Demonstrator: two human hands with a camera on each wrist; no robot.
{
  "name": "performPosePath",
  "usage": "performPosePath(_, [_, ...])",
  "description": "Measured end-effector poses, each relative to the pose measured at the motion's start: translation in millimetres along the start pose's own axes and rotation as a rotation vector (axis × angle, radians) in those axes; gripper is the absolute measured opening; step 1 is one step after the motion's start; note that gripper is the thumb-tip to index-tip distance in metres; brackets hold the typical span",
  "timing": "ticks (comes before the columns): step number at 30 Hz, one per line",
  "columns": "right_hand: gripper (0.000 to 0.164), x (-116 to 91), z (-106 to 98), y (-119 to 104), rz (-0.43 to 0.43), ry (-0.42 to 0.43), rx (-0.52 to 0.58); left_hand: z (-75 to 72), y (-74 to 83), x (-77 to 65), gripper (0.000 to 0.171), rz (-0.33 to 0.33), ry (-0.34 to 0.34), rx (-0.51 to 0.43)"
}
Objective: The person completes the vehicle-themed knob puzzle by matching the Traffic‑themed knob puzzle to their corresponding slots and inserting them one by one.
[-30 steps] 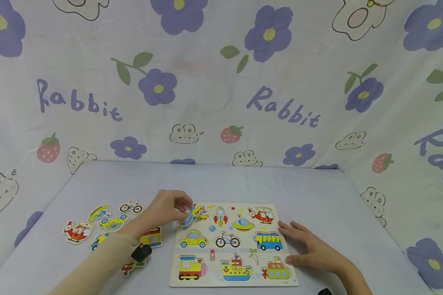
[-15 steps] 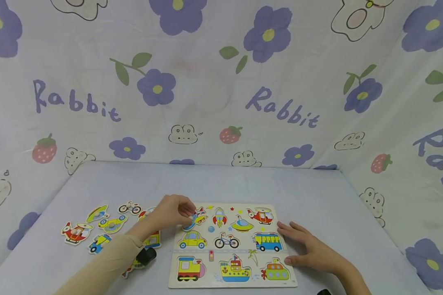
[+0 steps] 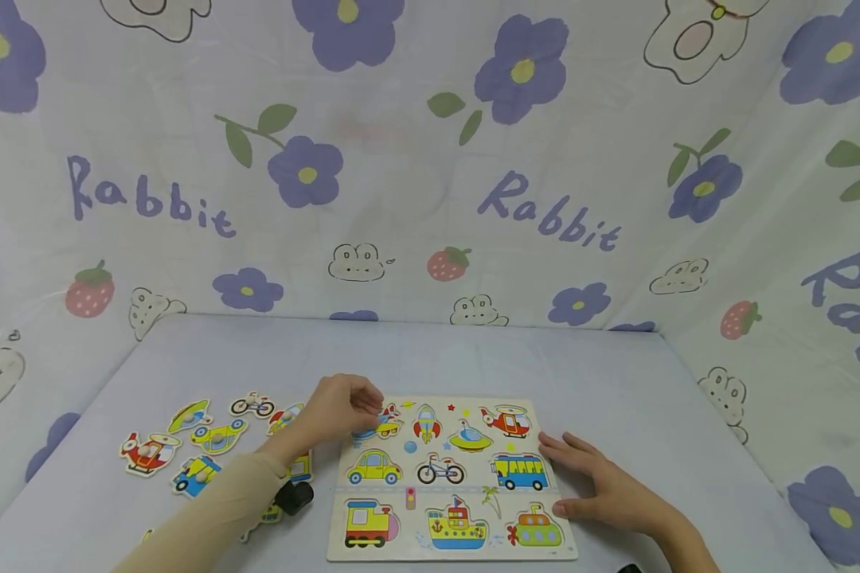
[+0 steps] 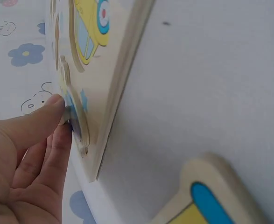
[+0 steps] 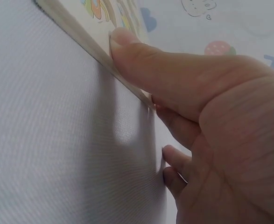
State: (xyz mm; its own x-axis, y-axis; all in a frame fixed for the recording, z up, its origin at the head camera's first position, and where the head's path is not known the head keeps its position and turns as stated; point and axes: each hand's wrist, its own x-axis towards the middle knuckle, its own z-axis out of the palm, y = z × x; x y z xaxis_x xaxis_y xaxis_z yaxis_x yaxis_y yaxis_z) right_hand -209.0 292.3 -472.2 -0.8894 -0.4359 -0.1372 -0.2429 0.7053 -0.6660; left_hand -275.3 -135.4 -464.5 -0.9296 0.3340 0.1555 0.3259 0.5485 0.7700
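A wooden puzzle board (image 3: 337, 517) printed with vehicles lies flat on the table. At its far left corner my left hand (image 3: 340, 410) pinches the knob of a plane puzzle piece (image 3: 387, 426) between thumb and fingers. In the left wrist view that piece (image 4: 83, 123) lies against the board, partly behind the fingertips; whether it is fully seated I cannot tell. My right hand (image 3: 609, 485) rests at the board's right edge with its fingers extended. In the right wrist view the thumb of the right hand (image 5: 193, 102) touches the board's edge (image 5: 87, 49).
Left of the board lie several loose pieces: a helicopter (image 3: 149, 454), a flying saucer (image 3: 189, 415), a bicycle (image 3: 252, 404), a car (image 3: 219, 435) and a bus (image 3: 196, 475). The left forearm partly covers others. A patterned cloth (image 3: 416, 199) rises behind the table.
The plane piece, tilted above the board's far left corner a second ago, has come down and turned to lie flat over the board. The right hand has stayed at the board's edge.
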Motion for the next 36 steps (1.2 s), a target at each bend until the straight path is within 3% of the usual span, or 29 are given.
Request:
performPosePath(8, [0.084, -2, 1, 1, -0.005, -0.005, 0.019, 8.2, 1.5, 6.8, 0.026, 0.008, 0.054, -0.001])
performPosePath(13, [0.084, -2, 2, -1, 0.003, -0.004, 0.031, 9.8, -1.9, 7.9, 0.027, -0.042, 0.091, -0.002])
performPosePath(18, [0.083, -1, 3, -2, 0.001, -0.010, 0.043, 9.5, -9.9, 7.4, 0.029, -0.098, 0.081, -0.042])
performPosePath(36, [0.083, -2, 0, -2, 0.014, -0.006, 0.030, 14.4, -6.3, 9.8, 0.028, -0.134, 0.107, -0.078])
